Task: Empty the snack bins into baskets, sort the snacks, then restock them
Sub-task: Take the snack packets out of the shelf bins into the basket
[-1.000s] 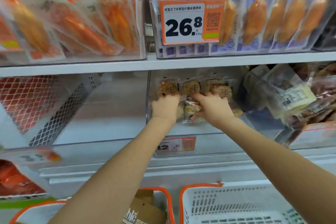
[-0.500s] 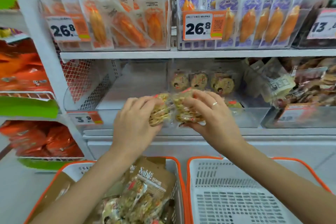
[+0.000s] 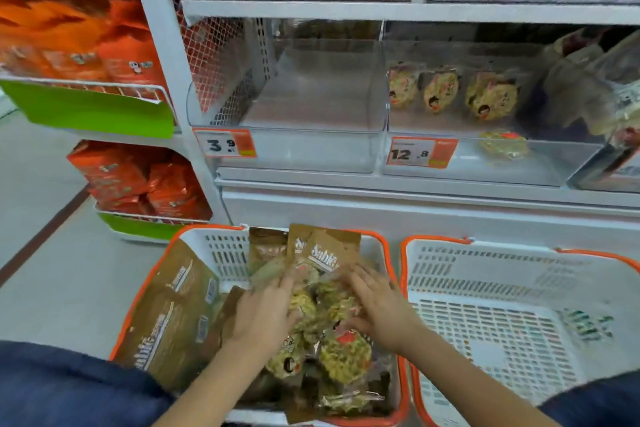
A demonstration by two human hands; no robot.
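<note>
Both my hands are down in the left orange-rimmed basket (image 3: 149,288). My left hand (image 3: 260,317) and my right hand (image 3: 379,309) lie with fingers stretched over a clump of round rice-cracker packets (image 3: 323,303) on top of the pile. More round packets (image 3: 343,355) and brown Sable bags (image 3: 327,253) fill that basket. On the shelf above, the clear bin tagged 12.8 (image 3: 450,170) still holds several of the same round packets (image 3: 440,90). My thumbs are hidden under my hands.
A clear bin tagged 3.9 (image 3: 311,152) sits left of the 12.8 bin with nothing in it. A second white basket (image 3: 485,255) stands to the right, holding nothing. Orange snack bags (image 3: 138,180) fill the rack on the left. Grey floor lies at lower left.
My hands came down from the shelf bin carrying round packets and now rest on them inside the left basket. The view has tilted down with them.
</note>
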